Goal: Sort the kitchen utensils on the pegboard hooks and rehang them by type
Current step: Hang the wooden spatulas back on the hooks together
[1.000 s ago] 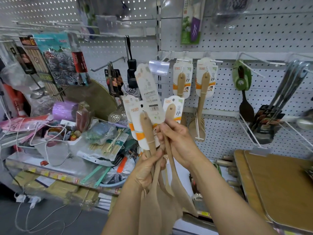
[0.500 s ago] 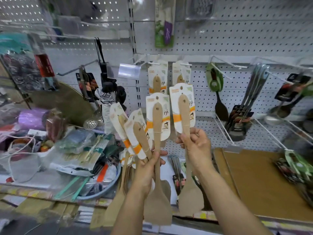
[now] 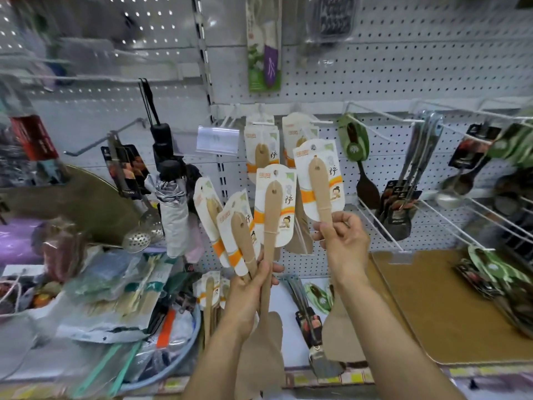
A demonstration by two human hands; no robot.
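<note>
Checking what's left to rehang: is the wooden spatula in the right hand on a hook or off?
Off. The right hand grips the wooden spatula by its handle, card upright, in front of the pegboard.

A white pegboard point(image 3: 403, 76) carries wire hooks: at twelve o'clock hang carded wooden spatulas point(image 3: 261, 145), and toward two o'clock a dark spatula on a green card point(image 3: 357, 157) and steel ladles point(image 3: 424, 157). Below, a white shelf point(image 3: 284, 313) bears a brown board point(image 3: 444, 307) at four o'clock, loose carded utensils point(image 3: 310, 321) at six, and a pale blue basin point(image 3: 173, 368) among bagged goods at eight.
</note>
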